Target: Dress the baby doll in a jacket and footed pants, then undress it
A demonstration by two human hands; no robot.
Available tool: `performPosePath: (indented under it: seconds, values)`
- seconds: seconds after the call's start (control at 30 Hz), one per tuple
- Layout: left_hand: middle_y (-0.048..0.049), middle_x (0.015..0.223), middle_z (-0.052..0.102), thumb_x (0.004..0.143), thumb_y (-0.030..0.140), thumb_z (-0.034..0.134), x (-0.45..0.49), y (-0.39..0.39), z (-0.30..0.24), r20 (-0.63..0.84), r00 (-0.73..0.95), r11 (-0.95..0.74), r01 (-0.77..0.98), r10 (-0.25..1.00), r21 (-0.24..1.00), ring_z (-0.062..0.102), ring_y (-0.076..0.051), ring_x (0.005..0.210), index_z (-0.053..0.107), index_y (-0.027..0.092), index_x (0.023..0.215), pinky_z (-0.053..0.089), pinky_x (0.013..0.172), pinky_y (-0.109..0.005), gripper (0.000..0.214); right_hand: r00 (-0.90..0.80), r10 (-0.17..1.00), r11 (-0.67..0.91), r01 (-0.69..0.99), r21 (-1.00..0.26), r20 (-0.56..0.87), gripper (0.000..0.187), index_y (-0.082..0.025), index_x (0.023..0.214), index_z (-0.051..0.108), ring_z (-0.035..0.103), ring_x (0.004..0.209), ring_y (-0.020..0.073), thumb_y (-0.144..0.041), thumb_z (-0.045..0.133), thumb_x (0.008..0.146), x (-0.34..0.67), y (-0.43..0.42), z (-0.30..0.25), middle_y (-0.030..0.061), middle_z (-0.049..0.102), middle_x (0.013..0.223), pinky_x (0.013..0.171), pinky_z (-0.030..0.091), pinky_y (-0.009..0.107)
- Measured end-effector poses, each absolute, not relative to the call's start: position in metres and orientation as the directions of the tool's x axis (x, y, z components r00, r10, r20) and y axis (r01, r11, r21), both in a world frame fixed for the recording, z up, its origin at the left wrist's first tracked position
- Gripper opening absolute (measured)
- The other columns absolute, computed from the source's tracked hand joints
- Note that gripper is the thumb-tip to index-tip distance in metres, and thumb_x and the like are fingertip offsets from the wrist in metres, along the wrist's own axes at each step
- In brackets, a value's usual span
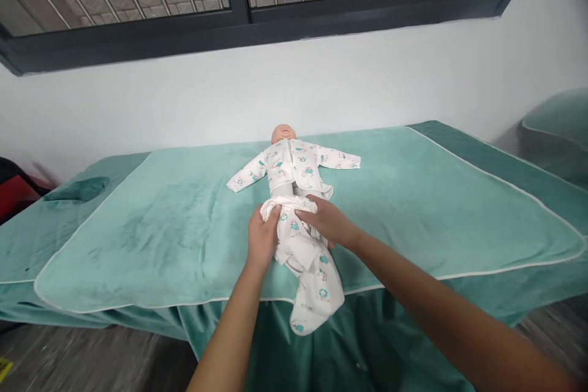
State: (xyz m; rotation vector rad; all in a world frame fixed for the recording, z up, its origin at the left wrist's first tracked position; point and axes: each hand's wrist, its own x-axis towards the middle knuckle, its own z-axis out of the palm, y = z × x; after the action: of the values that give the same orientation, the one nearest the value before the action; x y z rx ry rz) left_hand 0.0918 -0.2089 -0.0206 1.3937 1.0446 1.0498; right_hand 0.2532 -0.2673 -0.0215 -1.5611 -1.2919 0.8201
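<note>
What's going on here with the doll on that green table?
A person is handling a baby doll that lies on its back on a green mat, head toward the wall, wearing a printed top. The left hand and right hand both grip the bunched waistband of matching trousers at the doll's waist. The trouser legs hang over the table edge.

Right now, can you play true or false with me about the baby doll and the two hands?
1. The bald baby doll lies on its back on the teal velvet towel. True.
2. The left hand and the right hand both grip the white printed cloth trousers. True.
3. The trousers' ends lie beside the doll's head. False: they hang over the towel's near edge.
4. The doll's long-sleeved top is plain red. False: it is white with small pictures.
</note>
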Motion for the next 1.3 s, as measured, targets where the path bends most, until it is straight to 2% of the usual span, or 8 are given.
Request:
performPosePath:
  seconds: [0.2,0.47,0.67,0.77,0.83,0.97,1.1,1.3]
  values:
    - [-0.0043,0.084,0.072,0.081,0.047,0.063,0.1,-0.169,-0.044,0.208,0.143,-0.24,0.261,0.968,0.935,0.062,-0.02,0.079,0.07,0.014,0.09,0.046,0.071,-0.027,0.035,0.3,0.942,-0.068,0.604,-0.794,0.149,0.027,-0.021,0.1,0.061,0.062,0.091,0.0254,-0.044,0.057,0.087,0.259,-0.24,-0.03,0.0064,0.069,0.096,0.082,0.044,0.036]
    - [-0.0062,0.09,0.073,0.085,0.044,0.058,0.107,-0.143,-0.077,0.184,0.223,-0.239,0.254,0.957,0.937,0.064,-0.021,0.083,0.068,0.016,0.093,0.047,0.075,-0.03,0.031,0.327,0.934,-0.076,0.572,-0.817,0.142,0.024,-0.022,0.087,0.059,0.059,0.087,0.0232,-0.046,0.056,0.088,0.258,-0.239,-0.041,0.0029,0.065,0.088,0.082,0.042,0.035]
    - [-0.0085,0.109,0.068,0.084,0.037,0.062,0.092,-0.154,-0.072,0.184,0.245,-0.247,0.256,0.952,0.935,0.063,-0.023,0.1,0.062,0.017,0.109,0.05,0.086,-0.034,0.033,0.223,0.973,0.044,0.035,-0.998,0.051,0.027,-0.022,0.097,0.065,0.058,0.083,0.0183,-0.046,0.067,0.084,0.276,-0.262,-0.057,0.0001,0.065,0.091,0.072,0.043,0.029]
    - [-0.0092,0.127,0.06,0.082,0.024,0.062,0.089,-0.166,-0.048,0.387,0.268,-0.456,0.28,0.882,0.845,0.057,-0.022,0.118,0.057,0.02,0.119,0.048,0.098,-0.036,0.038,0.189,0.982,0.046,-0.275,-0.96,-0.007,0.029,-0.023,0.1,0.065,0.056,0.071,0.0145,-0.044,0.072,0.081,0.28,-0.268,-0.066,-0.0013,0.064,0.085,0.063,0.041,0.026]
    - [-0.0086,0.135,0.055,0.083,0.023,0.062,0.092,-0.175,-0.032,0.483,0.442,-0.629,0.287,0.756,0.722,0.051,-0.022,0.128,0.056,0.022,0.125,0.042,0.108,-0.038,0.043,0.178,0.984,0.05,-0.357,-0.933,-0.015,0.029,-0.024,0.101,0.064,0.055,0.068,0.0134,-0.042,0.074,0.081,0.28,-0.269,-0.069,-0.0019,0.064,0.084,0.061,0.041,0.026]
    - [-0.0102,0.144,0.05,0.081,0.031,0.07,0.106,-0.185,-0.014,0.339,0.745,-0.781,0.374,0.574,0.5,0.041,-0.028,0.137,0.047,0.023,0.14,0.034,0.116,-0.046,0.064,0.217,0.972,0.141,-0.252,-0.957,0.086,0.025,-0.024,0.089,0.061,0.054,0.068,0.0128,-0.04,0.076,0.08,0.277,-0.268,-0.068,-0.0034,0.061,0.079,0.062,0.041,0.025]
    - [-0.0107,0.151,0.042,0.079,0.024,0.067,0.114,-0.188,-0.016,0.202,0.787,-0.784,0.479,0.583,0.395,0.034,-0.03,0.142,0.033,0.024,0.151,0.031,0.117,-0.049,0.08,0.27,0.951,0.166,-0.043,-0.985,0.149,0.027,-0.022,0.085,0.062,0.055,0.073,0.0144,-0.042,0.078,0.078,0.281,-0.27,-0.068,-0.002,0.062,0.079,0.068,0.042,0.027]
    - [-0.0084,0.156,0.035,0.072,0.012,0.06,0.108,-0.197,-0.019,0.142,0.808,-0.798,0.506,0.572,0.327,0.027,-0.029,0.146,0.026,0.027,0.155,0.027,0.119,-0.052,0.091,0.427,0.899,0.124,-0.044,-0.991,0.093,0.032,-0.021,0.08,0.06,0.052,0.068,0.0141,-0.045,0.079,0.072,0.283,-0.28,-0.072,-0.0027,0.059,0.073,0.065,0.041,0.028]
